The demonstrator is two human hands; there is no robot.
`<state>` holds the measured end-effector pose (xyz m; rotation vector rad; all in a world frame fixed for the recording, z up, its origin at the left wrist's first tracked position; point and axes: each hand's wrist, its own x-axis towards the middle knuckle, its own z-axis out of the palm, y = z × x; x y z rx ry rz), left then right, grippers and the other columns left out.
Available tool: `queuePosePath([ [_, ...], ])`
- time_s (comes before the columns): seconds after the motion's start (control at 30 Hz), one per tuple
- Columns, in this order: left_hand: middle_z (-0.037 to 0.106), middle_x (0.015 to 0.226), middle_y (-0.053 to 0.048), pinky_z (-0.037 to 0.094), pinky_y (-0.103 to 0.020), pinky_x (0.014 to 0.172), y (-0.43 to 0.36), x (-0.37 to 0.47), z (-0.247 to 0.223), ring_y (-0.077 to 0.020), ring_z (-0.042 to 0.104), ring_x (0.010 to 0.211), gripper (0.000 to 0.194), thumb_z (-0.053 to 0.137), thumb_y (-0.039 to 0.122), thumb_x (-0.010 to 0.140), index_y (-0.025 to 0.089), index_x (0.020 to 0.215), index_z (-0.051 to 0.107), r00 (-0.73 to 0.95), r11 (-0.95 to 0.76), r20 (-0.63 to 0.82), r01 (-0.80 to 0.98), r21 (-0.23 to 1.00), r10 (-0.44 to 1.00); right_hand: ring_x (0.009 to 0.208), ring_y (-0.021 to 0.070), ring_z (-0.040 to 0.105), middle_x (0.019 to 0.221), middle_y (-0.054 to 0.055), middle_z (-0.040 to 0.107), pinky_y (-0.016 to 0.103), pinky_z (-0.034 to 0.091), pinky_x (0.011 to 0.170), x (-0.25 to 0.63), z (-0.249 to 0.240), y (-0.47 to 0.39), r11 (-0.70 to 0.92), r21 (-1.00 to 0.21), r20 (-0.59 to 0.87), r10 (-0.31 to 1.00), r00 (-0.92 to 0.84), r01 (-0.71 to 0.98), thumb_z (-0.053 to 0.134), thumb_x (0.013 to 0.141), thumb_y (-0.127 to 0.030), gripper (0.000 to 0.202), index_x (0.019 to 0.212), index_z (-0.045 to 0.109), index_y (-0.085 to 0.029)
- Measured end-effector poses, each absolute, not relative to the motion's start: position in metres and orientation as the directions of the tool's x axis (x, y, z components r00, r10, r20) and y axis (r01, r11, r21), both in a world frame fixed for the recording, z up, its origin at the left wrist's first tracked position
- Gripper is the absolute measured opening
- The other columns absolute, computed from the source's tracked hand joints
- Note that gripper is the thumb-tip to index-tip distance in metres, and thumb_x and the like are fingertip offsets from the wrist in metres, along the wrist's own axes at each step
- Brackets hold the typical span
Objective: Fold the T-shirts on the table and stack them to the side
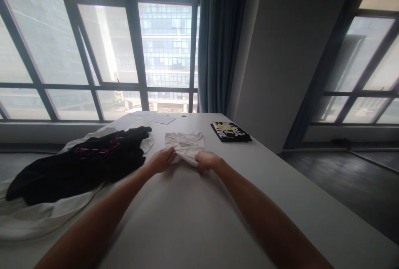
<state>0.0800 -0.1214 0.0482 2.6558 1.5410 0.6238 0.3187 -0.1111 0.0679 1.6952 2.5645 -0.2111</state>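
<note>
A crumpled white cloth (186,141) lies on the white table (183,219), its near edge pulled up between my two hands. My left hand (162,159) is closed on the cloth's near left corner. At the near right corner, my right hand (207,161) grips the same cloth, slightly blurred. Wrinkles run across the fabric between them.
To the left, a black garment with pink lettering (84,161) lies over white fabric (52,215). A folded black item with white and yellow print (230,132) sits near the table's right edge. Paper sheets (156,118) lie at the far end, before windows and a blue curtain (218,45).
</note>
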Motion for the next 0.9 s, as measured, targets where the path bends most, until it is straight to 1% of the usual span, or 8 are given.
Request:
queuePosePath([
  [0.07,0.071,0.093,-0.009,0.049,-0.033,0.073,-0.122,0.076,0.044,-0.0260,0.067,0.085,0.038,0.045,0.053,0.093,0.022,0.103,0.063,0.501,-0.552,0.252,0.806,0.214,0.828,0.089,0.0287,0.069,0.092,0.011,0.075,0.031,0.050,0.074,0.324,0.068,-0.108,0.372,-0.035,-0.064,0.926,-0.373,0.928,0.076,0.063,-0.021,0.021,0.084,0.077,-0.018],
  [0.17,0.068,0.111,-0.009,0.050,-0.033,0.082,-0.123,0.067,0.037,-0.0275,0.064,0.099,0.044,0.067,0.057,0.077,0.024,0.106,0.066,0.605,-0.625,0.159,0.753,0.205,0.781,0.088,0.0295,0.068,0.094,0.012,0.075,0.033,0.049,0.073,0.337,0.071,-0.103,0.342,-0.025,-0.058,0.938,-0.342,0.940,0.068,0.064,-0.015,0.023,0.085,0.077,-0.019],
  [0.3,0.070,0.104,-0.009,0.048,-0.032,0.086,-0.122,0.056,0.034,-0.0239,0.065,0.095,0.033,0.055,0.049,0.086,0.023,0.099,0.070,0.608,-0.639,0.197,0.727,0.251,0.769,0.080,0.0241,0.067,0.084,0.007,0.074,0.029,0.047,0.068,0.354,0.077,-0.101,0.327,-0.028,-0.101,0.939,-0.328,0.945,0.066,0.059,-0.010,0.022,0.076,0.075,-0.020],
  [0.47,0.068,0.079,-0.004,0.048,-0.027,0.073,-0.130,0.045,0.042,-0.0184,0.062,0.074,0.038,0.050,0.053,0.089,0.021,0.086,0.069,0.608,-0.632,0.197,0.679,0.375,0.770,0.064,0.0169,0.057,0.059,-0.001,0.060,0.025,0.040,0.058,0.370,0.097,-0.106,0.329,-0.226,-0.167,0.914,-0.369,0.917,0.067,0.060,-0.019,0.003,0.059,0.067,-0.021],
  [0.6,0.061,0.065,0.000,0.044,-0.024,0.057,-0.142,0.039,0.072,-0.0142,0.054,0.061,0.045,0.051,0.061,0.087,0.018,0.078,0.065,0.608,-0.587,0.154,0.622,0.518,0.779,0.064,0.0154,0.055,0.059,-0.003,0.059,0.024,0.040,0.058,0.383,0.123,-0.114,0.315,-0.478,-0.198,0.871,-0.450,0.820,0.067,0.059,-0.023,0.005,0.063,0.067,-0.021],
  [0.73,0.067,0.076,-0.002,0.048,-0.025,0.061,-0.134,0.037,0.115,-0.0160,0.060,0.067,0.048,0.056,0.062,0.083,0.016,0.088,0.068,0.566,-0.579,0.259,0.508,0.638,0.783,0.077,0.0178,0.061,0.076,0.000,0.067,0.024,0.046,0.067,0.389,0.135,-0.116,0.385,-0.720,0.024,0.845,-0.534,0.578,0.066,0.062,-0.029,0.020,0.077,0.067,-0.016],
  [0.8,0.070,0.079,-0.004,0.050,-0.026,0.064,-0.120,0.038,0.127,-0.0170,0.063,0.070,0.045,0.058,0.057,0.083,0.016,0.097,0.069,0.484,-0.586,0.344,0.551,0.594,0.805,0.078,0.0172,0.061,0.080,0.001,0.068,0.024,0.046,0.068,0.389,0.130,-0.108,0.432,-0.729,0.199,0.876,-0.440,0.531,0.064,0.067,-0.031,0.021,0.082,0.064,-0.016],
  [0.9,0.071,0.076,-0.004,0.050,-0.027,0.064,-0.094,0.046,0.127,-0.0168,0.064,0.067,0.036,0.059,0.045,0.082,0.015,0.098,0.070,0.352,-0.529,0.413,0.701,0.479,0.840,0.072,0.0145,0.058,0.078,0.001,0.066,0.023,0.044,0.066,0.386,0.109,-0.090,0.440,-0.656,0.350,0.897,-0.269,0.613,0.060,0.073,-0.028,0.016,0.084,0.062,-0.015],
])
